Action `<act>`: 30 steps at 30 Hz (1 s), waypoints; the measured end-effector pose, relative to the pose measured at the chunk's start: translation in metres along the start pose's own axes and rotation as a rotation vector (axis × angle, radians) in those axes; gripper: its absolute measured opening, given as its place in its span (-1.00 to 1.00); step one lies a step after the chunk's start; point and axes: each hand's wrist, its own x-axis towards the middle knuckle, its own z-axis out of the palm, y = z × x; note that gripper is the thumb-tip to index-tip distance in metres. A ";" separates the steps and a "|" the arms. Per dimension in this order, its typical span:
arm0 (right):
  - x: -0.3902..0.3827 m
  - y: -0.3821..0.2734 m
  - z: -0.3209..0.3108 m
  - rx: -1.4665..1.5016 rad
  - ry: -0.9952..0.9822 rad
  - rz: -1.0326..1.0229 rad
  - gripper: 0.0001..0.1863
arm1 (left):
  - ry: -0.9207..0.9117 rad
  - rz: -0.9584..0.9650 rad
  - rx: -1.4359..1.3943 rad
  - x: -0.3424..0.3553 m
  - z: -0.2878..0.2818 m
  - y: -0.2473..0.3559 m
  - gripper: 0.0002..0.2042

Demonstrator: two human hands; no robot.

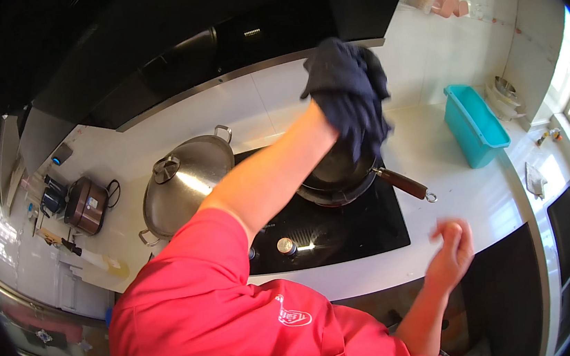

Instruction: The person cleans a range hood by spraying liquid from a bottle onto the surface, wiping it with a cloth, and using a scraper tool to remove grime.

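A bunched dark cloth (348, 84) covers my left hand, which grips it. My left forearm (277, 168) reaches up and across the stove, and the cloth's loose ends hang over a dark frying pan (337, 179). The pan sits on the black glass cooktop (346, 234), its brown handle (400, 183) pointing right. Whether the cloth touches the pan cannot be seen. My right hand (450, 258) hovers near the counter's front edge, slightly blurred. Its fingers are loosely curled and apart, with nothing held.
Left of the arm stands a large lidded steel wok (188, 181) with loop handles. A teal bin (474, 127) and stacked bowls (504, 96) are at the right. A brown appliance (86, 206) sits far left. The dark range hood (244, 50) hangs above the cloth.
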 end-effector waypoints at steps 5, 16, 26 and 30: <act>0.007 -0.023 0.130 -0.588 -0.528 -0.543 -0.27 | 0.240 0.432 0.440 -0.071 -0.017 -0.027 -0.90; -0.087 -0.035 0.224 -0.228 -0.515 -0.792 -0.67 | 0.439 0.274 1.353 -0.147 -0.172 0.028 -0.91; -0.014 -0.189 0.305 -0.158 -0.449 -1.421 -0.69 | 0.632 0.208 -0.341 -0.321 -0.344 0.051 -0.72; 0.078 -0.254 0.367 -0.988 -0.012 -1.627 -0.42 | 0.697 0.249 -0.561 -0.365 -0.338 0.074 -0.64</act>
